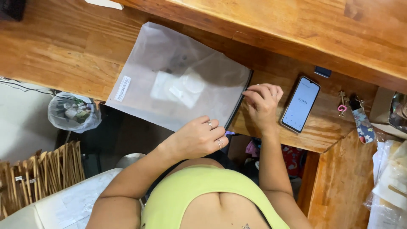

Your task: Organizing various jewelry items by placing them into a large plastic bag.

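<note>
Frosted translucent plastic zip pouch (178, 78), large and flat, lies on a varnished wooden desk (63, 51), its near-left portion overhanging the desk edge. A dark zipper strip (240, 101) runs along its right side, turned toward the person, so both hands meet it without reaching. Pale folded contents show faintly through the film; what they are cannot be made out. A white barcode sticker (123, 88) sits near the pouch's left corner.

Left hand (199, 138), wearing rings, is curled with its fingers bent onto the near end of the zipper edge, apparently pinning that end so the bag stays put. Right hand (263, 101) rests at the far end of the same strip, fingertips drawn together and pinching the edge, a grip suited to pressing or sliding along the closure.

Just right of the right hand, a black-framed smartphone (300, 104) lies face up with a lit white screen, placed where it can be read at a glance. Farther right rest a pink-looped key ring with patterned strap (354, 112). Below the desk at left stands a small bin lined with clear plastic (73, 112), and a woven wicker basket (40, 178).
</note>
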